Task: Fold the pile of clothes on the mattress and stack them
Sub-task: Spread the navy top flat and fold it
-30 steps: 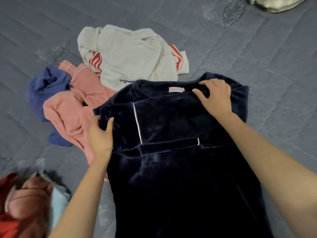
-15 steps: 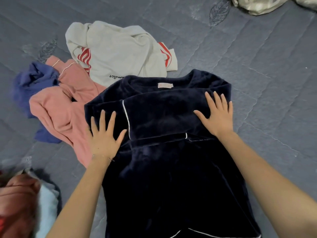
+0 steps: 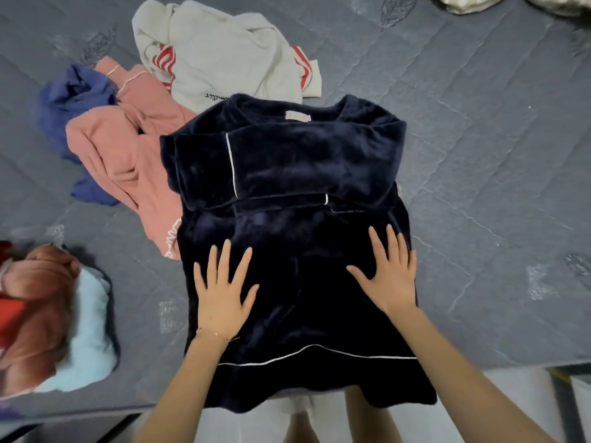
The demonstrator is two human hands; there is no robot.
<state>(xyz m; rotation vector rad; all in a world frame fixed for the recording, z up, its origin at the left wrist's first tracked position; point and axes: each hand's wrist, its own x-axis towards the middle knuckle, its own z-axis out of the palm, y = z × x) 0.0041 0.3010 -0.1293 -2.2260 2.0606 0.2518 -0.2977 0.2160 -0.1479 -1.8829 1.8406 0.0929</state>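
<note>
Both hands slid down from sleeves to lower body of navy top (image 3: 287, 174); left hand (image 3: 224, 292), right hand (image 3: 388, 276) flat, fingers spread, grasping nothing, on mattress (image 3: 479, 155).

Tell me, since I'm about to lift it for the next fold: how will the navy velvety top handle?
Probably floppy: the navy top drapes limp over the mattress edge, so it should sag between grips. Its plush pile looks thick, so perhaps heavyish for a top. The folded-in sleeves may slide open when lifted, since both the left hand and right hand only lie flat on it.

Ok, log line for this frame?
step: smoothing | left hand: flat on navy top | right hand: flat on it | sleeves: folded in
</note>
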